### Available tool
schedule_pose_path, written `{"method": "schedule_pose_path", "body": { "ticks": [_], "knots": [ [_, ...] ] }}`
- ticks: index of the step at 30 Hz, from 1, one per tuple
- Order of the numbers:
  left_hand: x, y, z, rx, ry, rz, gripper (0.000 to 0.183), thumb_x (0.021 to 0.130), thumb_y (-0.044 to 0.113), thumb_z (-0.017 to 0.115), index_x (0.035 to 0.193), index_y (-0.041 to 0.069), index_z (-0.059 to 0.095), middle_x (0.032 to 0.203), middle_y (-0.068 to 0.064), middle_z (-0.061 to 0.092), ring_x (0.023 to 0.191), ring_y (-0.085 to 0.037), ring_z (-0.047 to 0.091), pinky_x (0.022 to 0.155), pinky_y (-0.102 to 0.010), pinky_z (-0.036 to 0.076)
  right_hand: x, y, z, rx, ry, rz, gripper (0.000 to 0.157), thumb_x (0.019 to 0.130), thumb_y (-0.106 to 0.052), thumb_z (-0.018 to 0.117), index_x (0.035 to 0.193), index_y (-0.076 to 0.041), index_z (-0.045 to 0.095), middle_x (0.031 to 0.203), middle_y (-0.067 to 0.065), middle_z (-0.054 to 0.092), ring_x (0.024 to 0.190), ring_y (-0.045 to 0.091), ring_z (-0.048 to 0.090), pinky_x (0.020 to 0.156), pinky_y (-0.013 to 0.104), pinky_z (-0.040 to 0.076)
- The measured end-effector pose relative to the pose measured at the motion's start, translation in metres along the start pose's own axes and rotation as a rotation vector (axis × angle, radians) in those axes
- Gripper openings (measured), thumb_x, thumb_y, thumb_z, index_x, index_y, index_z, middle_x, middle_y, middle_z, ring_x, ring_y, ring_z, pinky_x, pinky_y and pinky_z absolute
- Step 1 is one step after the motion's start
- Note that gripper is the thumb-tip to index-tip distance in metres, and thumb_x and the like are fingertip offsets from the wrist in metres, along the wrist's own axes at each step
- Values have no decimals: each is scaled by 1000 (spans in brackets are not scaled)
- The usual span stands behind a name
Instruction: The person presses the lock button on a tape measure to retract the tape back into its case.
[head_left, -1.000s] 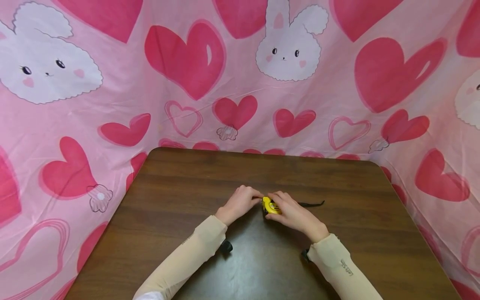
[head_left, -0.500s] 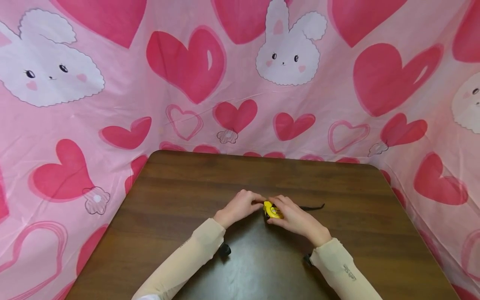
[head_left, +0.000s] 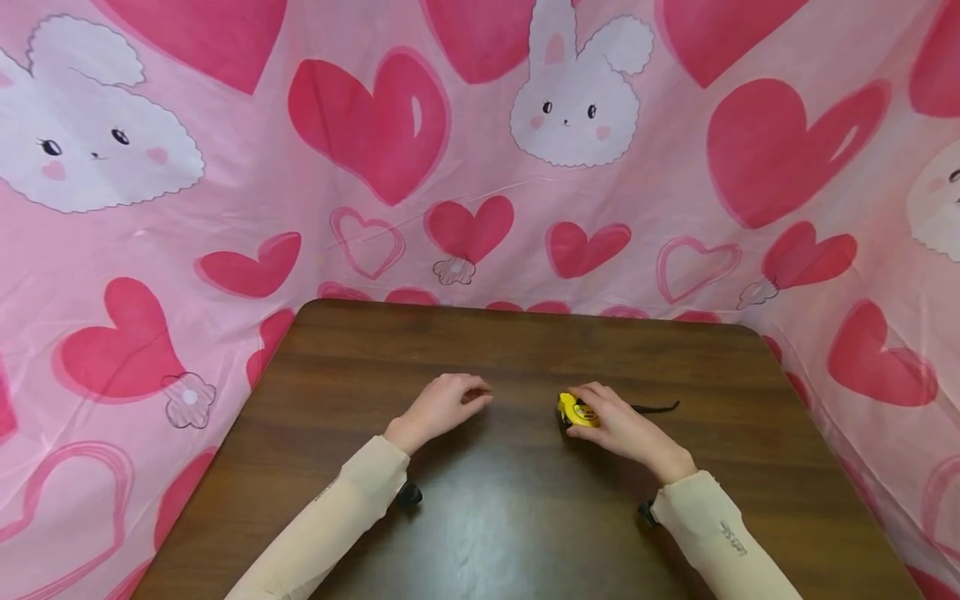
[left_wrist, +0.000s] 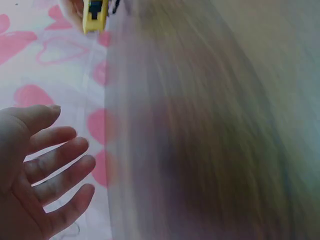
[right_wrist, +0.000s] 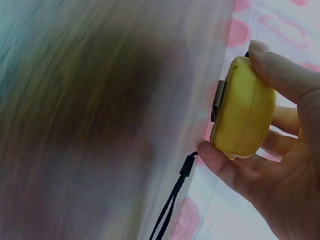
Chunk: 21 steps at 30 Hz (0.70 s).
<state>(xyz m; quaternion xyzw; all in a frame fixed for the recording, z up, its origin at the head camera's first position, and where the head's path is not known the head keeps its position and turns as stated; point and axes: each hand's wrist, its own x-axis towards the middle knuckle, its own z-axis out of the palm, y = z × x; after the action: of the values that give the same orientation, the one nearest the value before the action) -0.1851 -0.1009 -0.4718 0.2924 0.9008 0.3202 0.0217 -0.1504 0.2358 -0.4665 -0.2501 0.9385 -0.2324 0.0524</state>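
Observation:
A yellow tape measure [head_left: 577, 411] with black parts is gripped in my right hand [head_left: 618, 425], right of the table's middle. In the right wrist view, thumb and fingers curl round the yellow case [right_wrist: 245, 110]. A metal clip [right_wrist: 218, 95] shows on one side of it, and a black wrist strap [right_wrist: 175, 192] hangs from it. The strap trails off to the right in the head view. My left hand [head_left: 442, 404] is apart from the tape measure, to its left. Its fingers are loosely bent with nothing between them, as the left wrist view shows.
The dark brown wooden table [head_left: 480, 500] lies beneath both hands. A pink cloth [head_left: 480, 192] printed with hearts and rabbits hangs behind the table and along its sides. Black wrist cameras sit under both beige sleeves [head_left: 360, 487].
My left hand has come away from the tape measure and moved left. The right hand has carried the tape measure a little to the right, its strap trailing along.

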Motion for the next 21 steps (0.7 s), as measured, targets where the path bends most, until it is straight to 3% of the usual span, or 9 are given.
{"method": "schedule_pose_path", "body": {
  "ticks": [9,21],
  "knots": [
    [-31,-29,-21,247,201,-25,17,94,23,80,107,11,79,102,-3,75,93,-24,69,80,-46,59,-4,32,-12,-43,28,17,65,93,-28,81,141,7,55,133,23,59,116,38,57,100,58,50],
    [-53,-49,-37,362,237,-74,20,95,25,79,109,11,79,105,-7,76,94,-28,68,80,-48,59,0,50,-15,-47,48,65,68,90,-27,84,138,10,56,130,27,58,117,44,57,101,63,48]
  ]
}}
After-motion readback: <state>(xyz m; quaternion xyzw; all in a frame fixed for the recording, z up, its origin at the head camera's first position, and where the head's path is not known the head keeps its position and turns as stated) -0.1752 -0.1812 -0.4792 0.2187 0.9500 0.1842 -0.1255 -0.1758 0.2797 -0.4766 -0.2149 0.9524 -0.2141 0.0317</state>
